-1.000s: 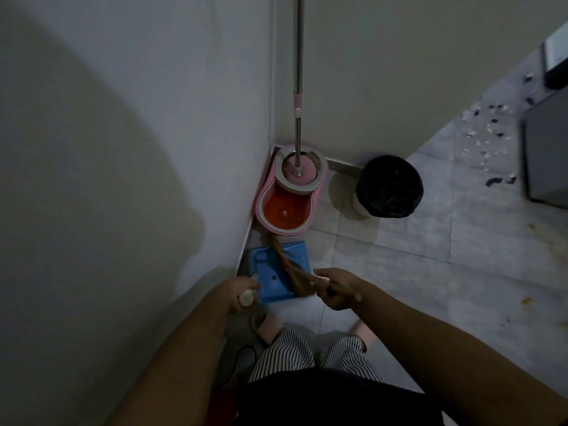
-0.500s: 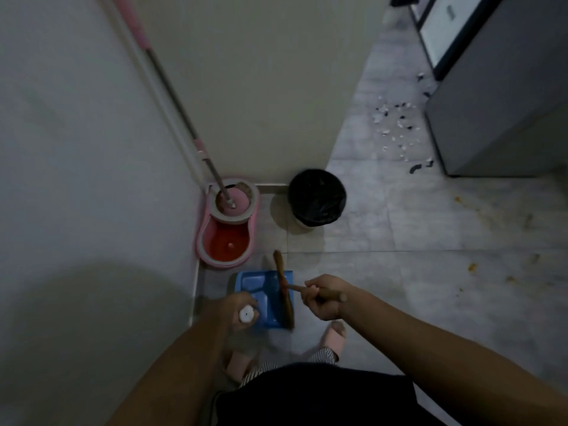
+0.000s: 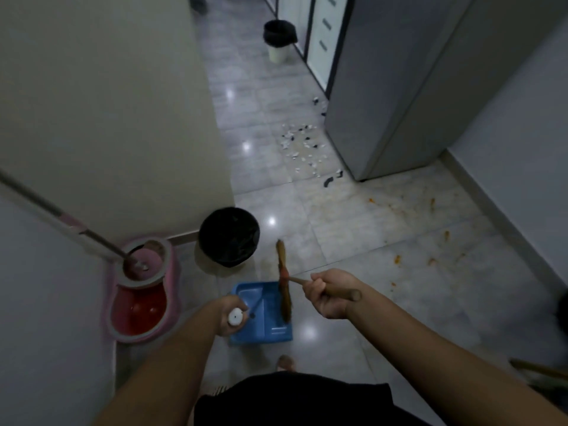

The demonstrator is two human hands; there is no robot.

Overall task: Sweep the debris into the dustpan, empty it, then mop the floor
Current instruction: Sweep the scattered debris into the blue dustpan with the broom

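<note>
My left hand (image 3: 226, 315) grips the white-capped handle of a blue dustpan (image 3: 261, 315), which sits low in front of me. My right hand (image 3: 327, 295) holds the wooden handle of a brown broom (image 3: 283, 279); its bristles hang across the pan's right side. A patch of white and dark debris (image 3: 302, 146) lies on the grey tiles ahead, beside the grey cabinet. A black-lined bin (image 3: 229, 236) stands just beyond the dustpan. To the left, a pink mop bucket (image 3: 143, 290) stands in the corner with the mop pole (image 3: 61, 218) leaning in it.
A wall corner (image 3: 123, 118) juts out on the left. The tall grey cabinet (image 3: 399, 87) stands right of the corridor. A second bin (image 3: 279, 40) stands far down the corridor. Orange stains (image 3: 430, 238) dot the tiles at right. A wall runs along the far right.
My view has swung from the corner toward the corridor, and more floor and debris have come into sight. Both hands have kept their hold on dustpan and broom and lifted them.
</note>
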